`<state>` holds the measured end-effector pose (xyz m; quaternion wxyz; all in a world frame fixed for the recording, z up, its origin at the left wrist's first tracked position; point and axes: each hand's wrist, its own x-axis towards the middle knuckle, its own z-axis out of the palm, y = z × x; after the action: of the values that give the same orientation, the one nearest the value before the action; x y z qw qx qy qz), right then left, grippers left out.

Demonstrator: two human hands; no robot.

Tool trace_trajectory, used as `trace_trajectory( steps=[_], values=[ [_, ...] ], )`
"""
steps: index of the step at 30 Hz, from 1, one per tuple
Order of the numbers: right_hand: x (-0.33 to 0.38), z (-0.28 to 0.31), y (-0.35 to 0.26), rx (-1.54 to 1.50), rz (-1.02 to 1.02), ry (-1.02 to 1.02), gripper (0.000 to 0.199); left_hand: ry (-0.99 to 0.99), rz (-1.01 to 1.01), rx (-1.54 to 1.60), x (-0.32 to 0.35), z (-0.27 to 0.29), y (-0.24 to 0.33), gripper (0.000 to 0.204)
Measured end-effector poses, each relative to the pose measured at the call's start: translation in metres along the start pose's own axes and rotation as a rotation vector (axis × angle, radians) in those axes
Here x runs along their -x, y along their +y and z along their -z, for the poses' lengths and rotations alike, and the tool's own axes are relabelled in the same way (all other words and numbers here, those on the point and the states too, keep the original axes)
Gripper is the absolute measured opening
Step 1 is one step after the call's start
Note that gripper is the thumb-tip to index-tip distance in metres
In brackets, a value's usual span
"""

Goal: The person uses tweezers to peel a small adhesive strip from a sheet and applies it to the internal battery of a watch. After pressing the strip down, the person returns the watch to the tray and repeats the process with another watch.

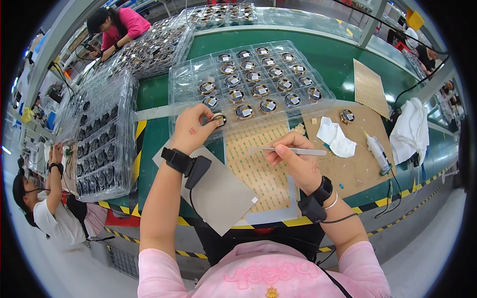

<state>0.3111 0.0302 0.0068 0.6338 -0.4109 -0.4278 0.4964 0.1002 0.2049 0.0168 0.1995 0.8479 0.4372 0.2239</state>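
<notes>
My left hand (193, 127) pinches a small round watch module (218, 119) at the front left corner of a clear plastic tray (180, 82). Rows of similar round modules with white labels sit in that tray's pockets. In my right hand (296, 161) is a pair of metal tweezers (300, 151), with the tips pointing left. Under the tweezers lies a tan sheet (253, 184) dotted with small green marks. A grey card (221, 191) rests partly over the sheet's left side, below my left wrist.
On the brown board (323, 174) at right are one round module (347, 116), white wipes (336, 136) and a glue syringe (377, 154). A white cloth (411, 130) hangs beyond. Left stands a tray of black watch parts (102, 144). Co-workers (119, 27) work at far left and near left.
</notes>
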Motion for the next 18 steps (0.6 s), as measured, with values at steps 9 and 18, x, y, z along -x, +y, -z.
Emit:
trace_trajectory(
  steps=[9, 18],
  values=[
    [0.002, 0.008, -0.009, -0.195, 0.095, 0.035, 0.015, -0.172, 0.207, 1.150, 0.047, 0.011, 0.066, 0.019],
    [-0.004, 0.009, -0.003, -0.213, 0.048, 0.065, 0.015, -0.390, 0.201, 1.317, 0.058, -0.008, 0.063, 0.027]
  ],
)
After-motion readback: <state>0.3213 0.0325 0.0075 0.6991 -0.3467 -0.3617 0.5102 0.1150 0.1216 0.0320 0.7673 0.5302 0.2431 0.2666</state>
